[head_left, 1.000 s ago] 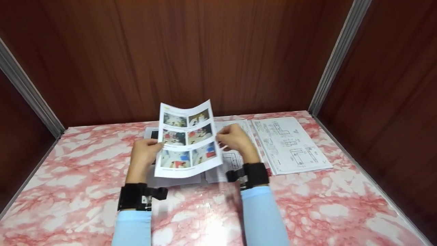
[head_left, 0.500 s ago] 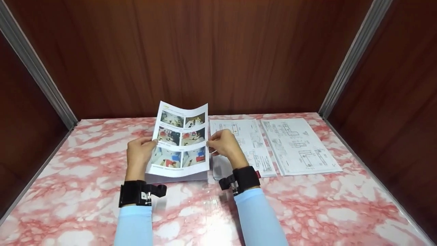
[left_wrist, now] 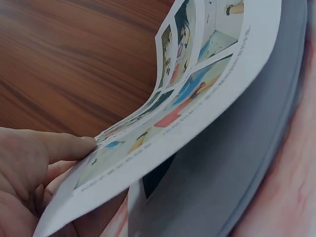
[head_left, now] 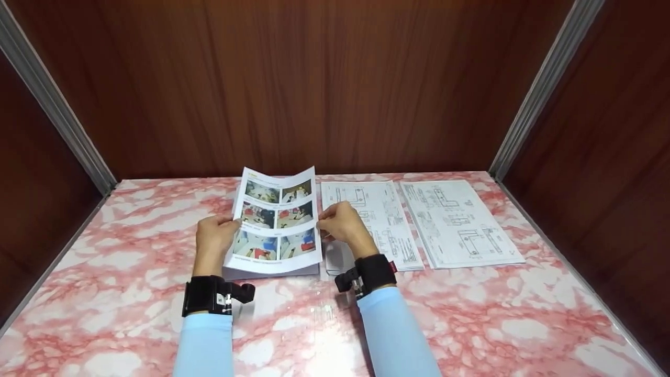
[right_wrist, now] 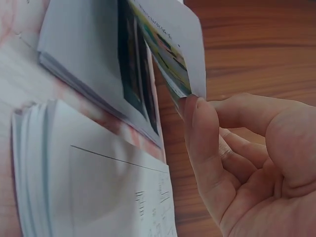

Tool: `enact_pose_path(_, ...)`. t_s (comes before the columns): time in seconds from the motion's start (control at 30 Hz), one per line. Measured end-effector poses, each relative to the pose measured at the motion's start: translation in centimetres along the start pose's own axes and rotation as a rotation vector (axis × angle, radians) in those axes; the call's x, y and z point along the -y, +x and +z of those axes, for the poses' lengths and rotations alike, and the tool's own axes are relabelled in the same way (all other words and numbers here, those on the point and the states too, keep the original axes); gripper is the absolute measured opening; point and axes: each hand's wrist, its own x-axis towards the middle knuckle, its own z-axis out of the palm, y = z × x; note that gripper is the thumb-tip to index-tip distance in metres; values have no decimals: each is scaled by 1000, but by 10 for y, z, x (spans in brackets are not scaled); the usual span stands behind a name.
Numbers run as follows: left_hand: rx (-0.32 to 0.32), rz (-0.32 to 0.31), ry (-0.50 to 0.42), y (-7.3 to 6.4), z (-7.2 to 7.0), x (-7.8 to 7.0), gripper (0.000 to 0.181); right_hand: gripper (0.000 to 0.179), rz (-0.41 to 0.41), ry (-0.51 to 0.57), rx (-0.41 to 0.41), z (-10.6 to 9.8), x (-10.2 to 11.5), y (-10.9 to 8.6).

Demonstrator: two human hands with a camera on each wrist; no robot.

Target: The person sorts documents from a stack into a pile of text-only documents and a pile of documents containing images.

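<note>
A sheet of paper (head_left: 277,230) printed with several colour photos is held by both side edges, bowed in the middle. My left hand (head_left: 215,235) pinches its left edge between thumb and fingers. At the opposite edge my right hand (head_left: 343,224) pinches it the same way, as the right wrist view shows. Beneath the sheet lies a stack of papers (right_wrist: 84,49), mostly hidden in the head view; the left wrist view shows a gap between the two. Just right of it, partly under my right hand, rests a stack of line drawings (head_left: 400,235).
A second stack of line drawings (head_left: 463,225) lies farther right on the pink marbled table (head_left: 471,324). Brown wood-grain panels (head_left: 335,89) enclose the back and sides, with metal posts (head_left: 544,89) at the corners.
The photo sheet has moved left and then lower over the stack beneath it, with both hands gripping it throughout. The head view has shifted slightly.
</note>
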Motion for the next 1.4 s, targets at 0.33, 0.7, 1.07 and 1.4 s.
enact_pose_path(0.33,29,-40,-8,1,1,9,39,7,44,-32,33,2,-8,3)
enact_pose_path(0.7,-7,-55,42,1,3,16,39,6,23,-55,39,5,-13,2)
enact_pose_path(1.07,-3,-84,43,3,3,19,40,13,15,-145,47,5,-17,3)
enact_pose_path(1.4,-29,-94,4,-1,-2,16,40,14,18,-193,56,3,-16,1)
